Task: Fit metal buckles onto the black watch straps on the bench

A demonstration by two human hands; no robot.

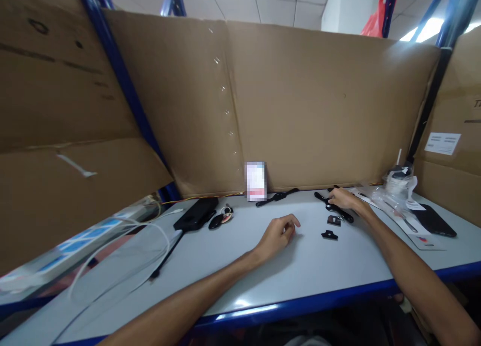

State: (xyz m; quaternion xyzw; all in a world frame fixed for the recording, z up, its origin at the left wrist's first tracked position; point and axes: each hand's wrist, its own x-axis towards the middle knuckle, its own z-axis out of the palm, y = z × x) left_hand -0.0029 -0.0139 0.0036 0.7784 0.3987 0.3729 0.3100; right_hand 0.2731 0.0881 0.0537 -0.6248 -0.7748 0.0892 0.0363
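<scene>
My right hand (342, 198) reaches to the back right of the table, its fingers bent down onto the middle of a black spokeshave (343, 214). Another black piece (331, 188) pokes out just beyond those fingers, mostly hidden by them. In front of the spokeshave lie a small dark rectangular plate (333, 220) and a small black winged metal part (329, 234). My left hand (277, 234) rests on the tabletop to the left, fingers loosely curled and partly apart, with nothing visible in it. A second black two-handled spokeshave (277, 197) lies by the back wall.
A small upright card or screen (255, 181) leans on the cardboard wall (319, 110). Keys (221, 218), a black box-like device (197, 214) and white cables (165, 245) lie left. At right are clear packaging (391, 205), a lidded cup (398, 180) and a black phone (436, 219).
</scene>
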